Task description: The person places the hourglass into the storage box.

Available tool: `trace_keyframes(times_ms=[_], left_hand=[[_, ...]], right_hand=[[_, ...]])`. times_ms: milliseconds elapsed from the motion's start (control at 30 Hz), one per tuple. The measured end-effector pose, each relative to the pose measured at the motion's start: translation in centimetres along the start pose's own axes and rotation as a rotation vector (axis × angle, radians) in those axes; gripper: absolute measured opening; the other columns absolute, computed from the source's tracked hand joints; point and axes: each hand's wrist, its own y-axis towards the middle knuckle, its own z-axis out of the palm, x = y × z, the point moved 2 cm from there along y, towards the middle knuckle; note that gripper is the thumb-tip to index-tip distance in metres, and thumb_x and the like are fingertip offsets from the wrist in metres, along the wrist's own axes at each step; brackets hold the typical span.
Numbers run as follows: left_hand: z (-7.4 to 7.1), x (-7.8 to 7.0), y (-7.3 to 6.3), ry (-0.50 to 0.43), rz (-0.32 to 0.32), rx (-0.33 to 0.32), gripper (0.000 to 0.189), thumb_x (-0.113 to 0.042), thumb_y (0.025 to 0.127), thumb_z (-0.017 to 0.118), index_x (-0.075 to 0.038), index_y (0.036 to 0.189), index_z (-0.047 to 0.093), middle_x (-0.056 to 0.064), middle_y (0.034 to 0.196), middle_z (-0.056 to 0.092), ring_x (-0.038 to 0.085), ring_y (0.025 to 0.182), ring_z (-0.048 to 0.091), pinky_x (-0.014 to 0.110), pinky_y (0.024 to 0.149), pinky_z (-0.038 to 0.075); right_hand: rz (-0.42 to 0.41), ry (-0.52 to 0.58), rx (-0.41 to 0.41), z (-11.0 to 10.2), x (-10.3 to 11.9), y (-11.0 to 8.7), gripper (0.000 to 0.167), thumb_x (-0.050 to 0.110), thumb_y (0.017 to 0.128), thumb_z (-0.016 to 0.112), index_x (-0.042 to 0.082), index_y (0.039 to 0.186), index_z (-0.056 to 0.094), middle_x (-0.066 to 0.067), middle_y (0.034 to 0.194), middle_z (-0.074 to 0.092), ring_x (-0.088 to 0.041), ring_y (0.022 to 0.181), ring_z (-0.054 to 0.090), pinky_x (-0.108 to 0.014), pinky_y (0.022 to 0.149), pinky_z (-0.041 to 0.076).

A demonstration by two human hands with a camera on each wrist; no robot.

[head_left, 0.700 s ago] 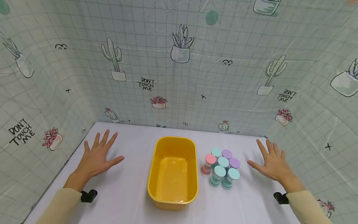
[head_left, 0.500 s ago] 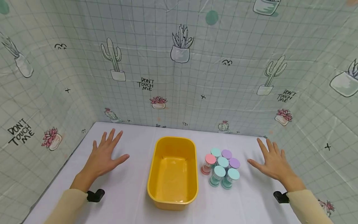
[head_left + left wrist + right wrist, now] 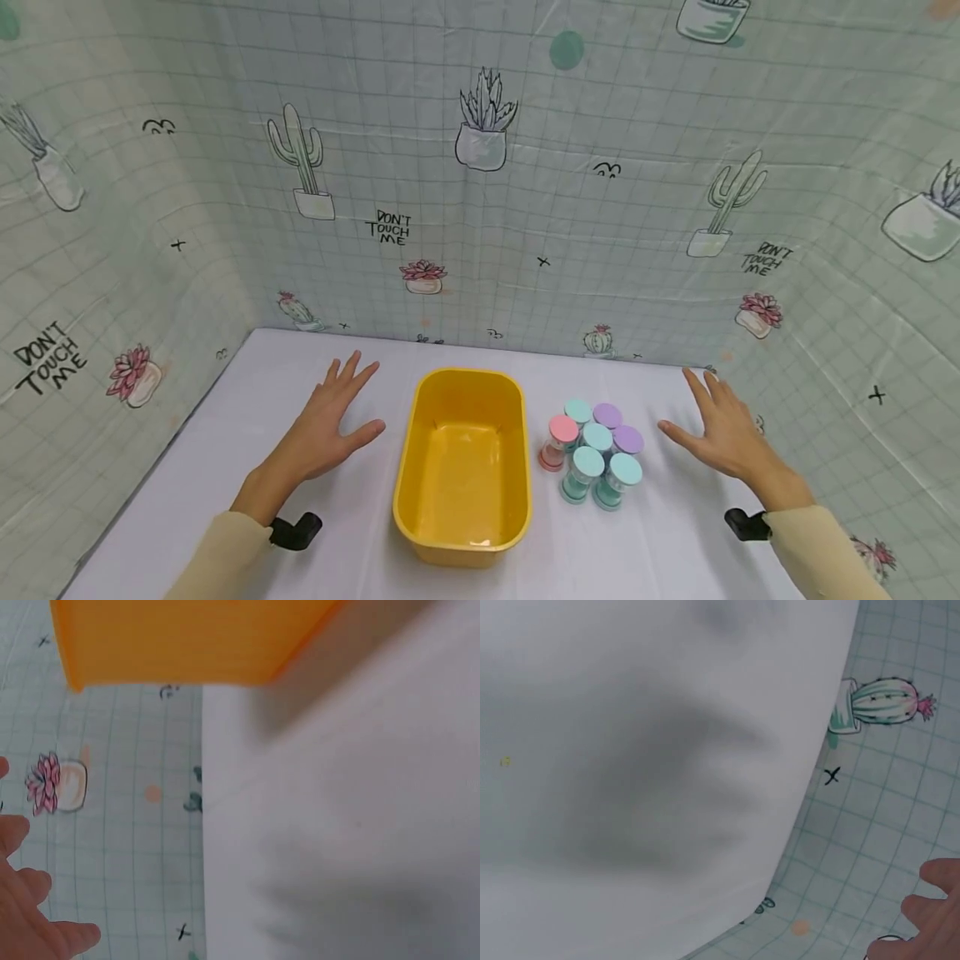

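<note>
My left hand (image 3: 318, 437) hovers over the table to the left of a yellow plastic bin (image 3: 405, 467), fingers spread, touching nothing. The bin is deep with rounded corners, and nothing lies in it; its side (image 3: 195, 645) shows at the top of the left wrist view. On the right, my right hand (image 3: 723, 437) is held above the table with its fingers spread and holds nothing. Between bin and right hand stands a tight cluster of several small sand timers: a pink one (image 3: 562, 430), purple ones (image 3: 627, 439) and mint green ones (image 3: 587, 463).
A white table surface (image 3: 465, 583) lies under everything. Behind it and on both sides hangs a grid-patterned cloth (image 3: 525, 208) with printed cacti and lettering. Each wrist wears a black strap-on camera, such as the left one (image 3: 296, 531).
My left hand has moved right, closer to the yellow bin. The right hand has barely shifted. Bin and sand timers stay where they were; the head view has tilted very slightly.
</note>
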Motion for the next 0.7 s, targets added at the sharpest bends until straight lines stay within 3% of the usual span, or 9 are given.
trace_keyframes(times_ms=[300, 600, 700], left_hand=[[2.3, -2.3, 0.3, -0.139, 0.098, 0.029, 0.077, -0.044, 0.094, 0.066, -0.026, 0.162, 0.034, 0.007, 0.173, 0.021, 0.047, 0.158, 0.008, 0.078, 0.119, 0.009], [4.2, -3.4, 0.5, -0.167, 0.137, 0.05, 0.074, -0.053, 0.094, 0.061, -0.028, 0.16, 0.038, 0.0, 0.172, 0.024, 0.044, 0.159, 0.012, 0.076, 0.119, 0.016], [4.5, -3.6, 0.7, -0.169, 0.149, 0.037, 0.072, -0.052, 0.095, 0.061, -0.029, 0.159, 0.039, -0.001, 0.171, 0.025, 0.044, 0.158, 0.014, 0.078, 0.116, 0.021]], right_hand=[[-0.016, 0.113, 0.032, -0.3, 1.2, 0.5, 0.099, 0.05, 0.094, 0.067, 0.004, 0.164, 0.015, -0.04, 0.162, 0.02, -0.063, 0.147, 0.02, -0.084, 0.109, 0.02], [-0.022, 0.235, 0.111, 0.1, 3.0, 0.0, 0.097, 0.047, 0.095, 0.068, 0.005, 0.164, 0.014, -0.033, 0.165, 0.022, -0.058, 0.148, 0.024, -0.08, 0.112, 0.023], [-0.017, 0.268, 0.127, 0.5, 3.5, -0.5, 0.096, 0.046, 0.095, 0.068, 0.006, 0.164, 0.015, -0.033, 0.164, 0.024, -0.059, 0.145, 0.031, -0.08, 0.109, 0.03]])
